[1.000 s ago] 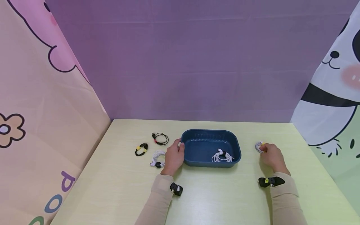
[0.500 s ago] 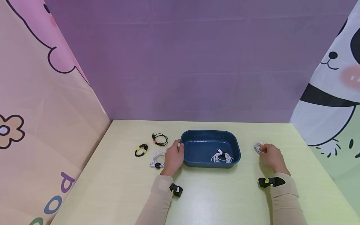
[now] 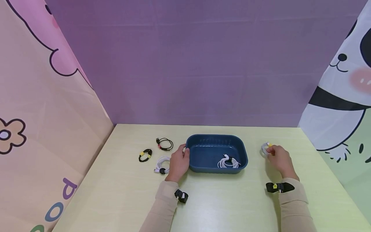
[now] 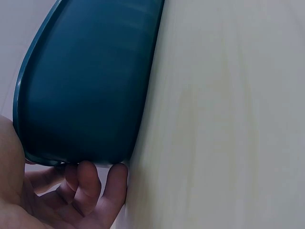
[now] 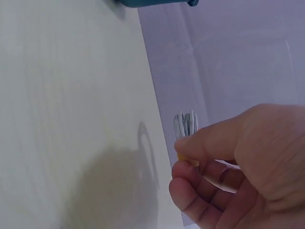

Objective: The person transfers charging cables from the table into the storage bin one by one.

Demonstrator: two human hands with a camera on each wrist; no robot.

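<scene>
White cable with yellow tie (image 5: 186, 125) sits at 3 o'clock of the blue tub (image 3: 201, 153), near but outside it. Right hand (image 3: 280, 160) pinches it between thumb and fingertips at the tie, loops poking out past the tips. Looks lifted: in the right wrist view a shadow falls apart from it on the table (image 3: 226, 206). Left hand (image 3: 178, 163) grasps the tub at 9 o'clock, fingers bent against the outer end wall, thumb by the rim.

Doing it well, as a judgement: pinch on the tie, not loose loops, so the coil holds its shape. Light squeeze should do; cable is probably springy. Any pass over the tub needs height first, else a loop could snag the rim. Left hand best just braces; a hard push could slide the tub toward 3 o'clock.

Tub holds 1 coiled white cable with black tie (image 3: 227, 163), at about 4 o'clock, near the wall. Floor at 10 o'clock looks roomy enough for a 2nd coil, no stacking.

Outside, 3 more: black cable with red tie (image 3: 166, 149) between 9 and 10 o'clock, black cable with yellow ties (image 3: 149, 152) at 9, outer white cable (image 3: 158, 165) between 8 and 9, right beside the left hand.
</scene>
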